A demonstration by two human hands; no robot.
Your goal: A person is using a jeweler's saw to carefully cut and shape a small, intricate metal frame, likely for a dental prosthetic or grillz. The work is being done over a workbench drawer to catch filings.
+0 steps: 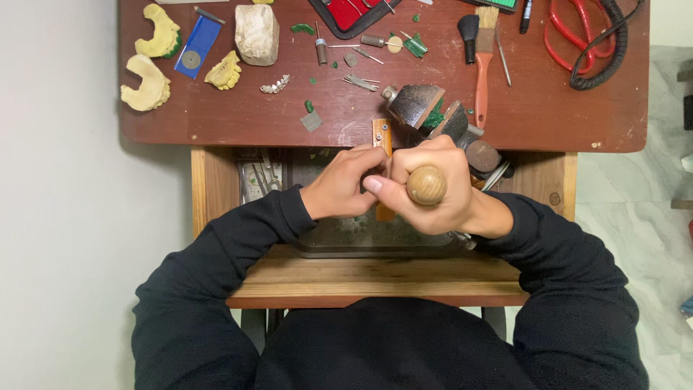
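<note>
My right hand (426,191) is closed around a tool with a round wooden knob handle (426,185), the knob pointing up at the camera. My left hand (345,184) is curled beside it, fingertips pinched against the right thumb on something too small to make out. Both hands rest against an orange wooden bench peg (381,134) that sticks out from the edge of the reddish-brown workbench (346,119). A metal vise (433,112) with green wax bits stands just beyond my right hand. Under my hands lies a dark metal catch tray (375,235).
On the bench lie yellow dental plaster casts (148,79), a white stone block (256,32), a blue packet (196,45), a small metal dental piece (275,84), an orange-handled brush (484,65), a black brush (468,32), red-handled pliers (577,36), a black coiled cord (610,50) and small burs.
</note>
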